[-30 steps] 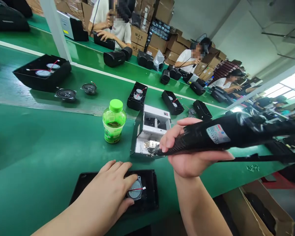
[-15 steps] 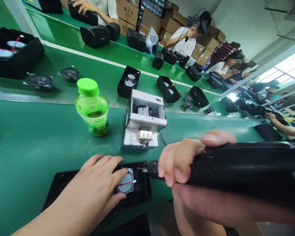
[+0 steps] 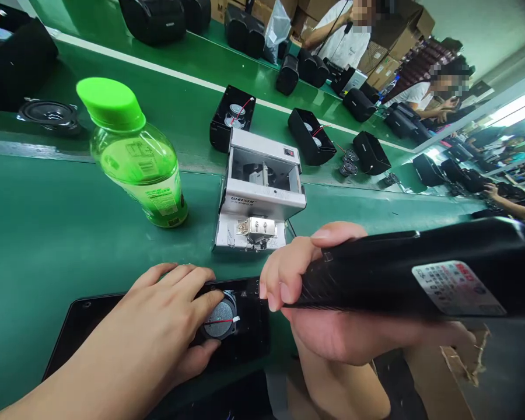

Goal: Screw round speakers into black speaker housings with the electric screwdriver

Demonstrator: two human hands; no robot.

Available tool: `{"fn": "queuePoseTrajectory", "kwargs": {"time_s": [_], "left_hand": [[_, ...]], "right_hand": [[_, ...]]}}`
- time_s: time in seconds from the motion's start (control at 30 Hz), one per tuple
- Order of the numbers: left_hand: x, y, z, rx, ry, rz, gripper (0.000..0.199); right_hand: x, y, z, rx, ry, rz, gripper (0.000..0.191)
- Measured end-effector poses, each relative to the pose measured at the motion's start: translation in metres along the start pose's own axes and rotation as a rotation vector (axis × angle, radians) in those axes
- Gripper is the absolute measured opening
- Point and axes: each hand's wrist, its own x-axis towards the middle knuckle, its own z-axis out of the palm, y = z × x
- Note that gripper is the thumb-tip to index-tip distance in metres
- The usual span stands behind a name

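Observation:
In the lower middle a black speaker box [image 3: 254, 335] lies on the green table with its inside facing up. A round grey speaker driver [image 3: 219, 328] with a red wire and white plug sits in it. My left hand [image 3: 170, 312] rests across the box, its thumb and forefinger on either side of the driver, pressing it in place. My right hand [image 3: 293, 274] is wrapped round a black power screwdriver [image 3: 367, 277] held nearly level. The tool's front end points left over the driver's right edge, and its bit tip is hard to make out.
A green-capped bottle [image 3: 144, 175] and a silver-white machine [image 3: 262, 198] stand just beyond the box. Farther off are open speaker boxes [image 3: 231, 119] and loose drivers [image 3: 50, 114]. Co-workers [image 3: 343, 35] sit across the line. A dark piece [image 3: 227, 399] lies at the near edge.
The screwdriver and my right hand have moved left, bringing the tool's tip to the driver's edge. My left hand stays on the driver. The camera view has shifted closer and lower.

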Motion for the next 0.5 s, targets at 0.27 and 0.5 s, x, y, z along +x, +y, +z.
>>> {"fn": "queuePoseTrajectory", "kwargs": {"time_s": [0.27,0.5], "left_hand": [[0.0018,0.0009,-0.0018,-0.023,-0.080,-0.050,0.031],[0.0010,0.0038,-0.0044,0.013,-0.111,-0.054,0.031]], "right_hand": [[0.0024,0.0033,0.0038,-0.028,0.033,0.015,0.068],[0.0017,0.0066,0.0007,-0.001,0.005,0.006,0.068]]}}
